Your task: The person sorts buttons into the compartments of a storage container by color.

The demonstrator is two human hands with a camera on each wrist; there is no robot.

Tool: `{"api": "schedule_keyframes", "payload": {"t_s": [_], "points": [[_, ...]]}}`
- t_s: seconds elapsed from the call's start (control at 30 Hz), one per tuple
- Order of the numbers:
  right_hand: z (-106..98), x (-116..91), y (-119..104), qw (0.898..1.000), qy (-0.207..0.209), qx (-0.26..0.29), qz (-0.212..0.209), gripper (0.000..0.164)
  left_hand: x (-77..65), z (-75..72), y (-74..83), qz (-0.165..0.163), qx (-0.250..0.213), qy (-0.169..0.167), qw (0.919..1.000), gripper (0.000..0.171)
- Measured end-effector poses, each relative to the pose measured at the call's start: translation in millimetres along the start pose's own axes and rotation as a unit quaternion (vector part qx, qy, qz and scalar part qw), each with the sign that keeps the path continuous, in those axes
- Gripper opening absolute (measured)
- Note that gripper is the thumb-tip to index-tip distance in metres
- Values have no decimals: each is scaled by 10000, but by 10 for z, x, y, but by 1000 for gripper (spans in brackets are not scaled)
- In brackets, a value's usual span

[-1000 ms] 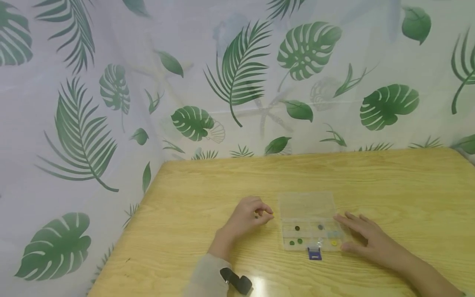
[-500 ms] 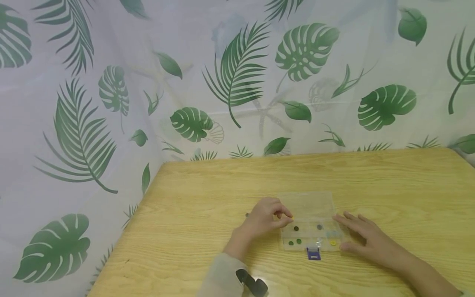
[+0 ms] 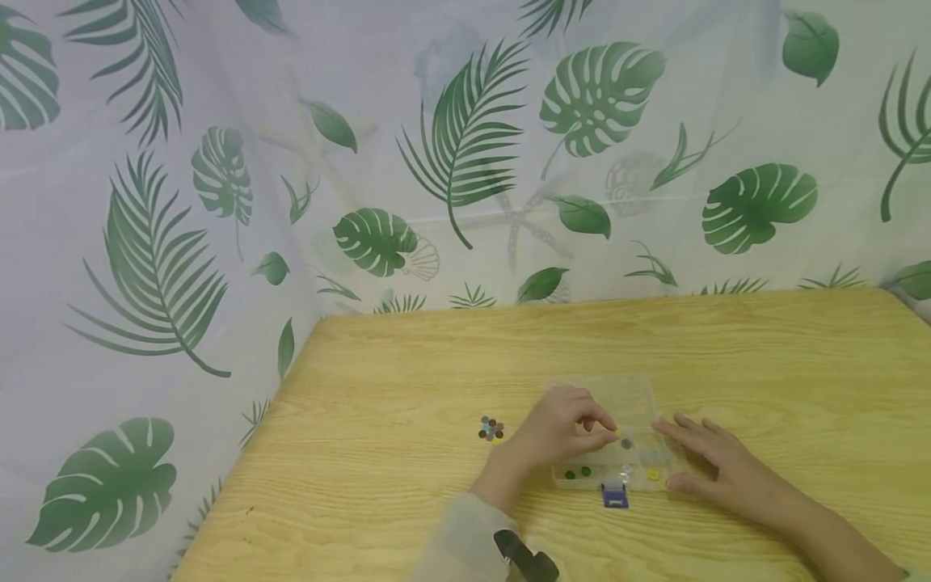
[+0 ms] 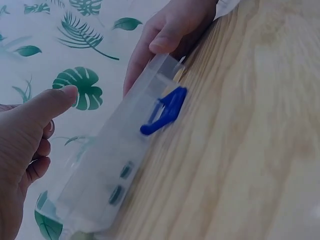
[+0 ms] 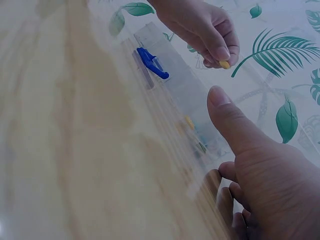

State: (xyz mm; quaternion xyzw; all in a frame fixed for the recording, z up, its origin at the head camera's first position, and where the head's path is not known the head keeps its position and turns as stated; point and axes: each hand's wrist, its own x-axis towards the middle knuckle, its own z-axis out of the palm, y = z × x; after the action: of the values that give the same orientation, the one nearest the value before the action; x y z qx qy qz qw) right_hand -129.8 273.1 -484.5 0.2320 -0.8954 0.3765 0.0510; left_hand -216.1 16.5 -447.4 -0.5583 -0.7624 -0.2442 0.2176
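Over the clear plastic compartment box (image 3: 592, 485) in the head view, my left hand (image 3: 556, 424) pinches a small yellow button (image 5: 224, 64) between thumb and fingers. The box lies with its lid (image 3: 631, 398) laid back and its blue latch (image 3: 614, 496) toward me. Green buttons (image 3: 585, 471) sit in a front-left compartment, a yellow button (image 3: 653, 474) front right, and a dark grey button (image 3: 627, 444) behind. My right hand (image 3: 720, 473) rests at the box's right side, thumb and fingers spread along that edge. My left hand hides part of the back-left compartments.
A small pile of mixed buttons (image 3: 490, 429), dark, bluish and yellow, lies on the wooden table (image 3: 393, 380) left of the box. A leaf-print cloth (image 3: 465, 162) hangs behind the table and along its left side.
Holding the yellow button, my left hand has moved right from beside the box to over its compartments, and the button pile now shows. The right hand has stayed at the box's side.
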Motion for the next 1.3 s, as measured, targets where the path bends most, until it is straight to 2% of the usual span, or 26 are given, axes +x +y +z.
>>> {"api": "schedule_keyframes", "payload": {"t_s": [0.2,0.43,0.57,0.67,0.9,1.07,1.2,1.3], "points": [[-5,4,-1,10000,-18,59,-61,67,117,79,101,146,64,-168,9997,9],[-1,14,21,9997,46,60,-235,66,213,145,236,-187,-126,-701,9973,8],[7,10,38,9996,103,4,-265,66,249,162,293,-321,305,-1167,9922,11],[18,2,49,9993,167,-103,-316,67,253,175,313,-319,526,-1330,9892,12],[18,1,49,9990,199,-160,-358,68,219,221,294,-103,449,-1067,9932,15],[-8,8,26,9997,79,-13,-226,66,195,209,283,-135,459,-953,9943,17],[-1,11,36,9997,37,16,-251,67,153,181,249,-240,172,-847,9960,17],[5,11,36,9996,41,6,-269,67,98,158,206,-398,-255,-783,9958,16]]}}
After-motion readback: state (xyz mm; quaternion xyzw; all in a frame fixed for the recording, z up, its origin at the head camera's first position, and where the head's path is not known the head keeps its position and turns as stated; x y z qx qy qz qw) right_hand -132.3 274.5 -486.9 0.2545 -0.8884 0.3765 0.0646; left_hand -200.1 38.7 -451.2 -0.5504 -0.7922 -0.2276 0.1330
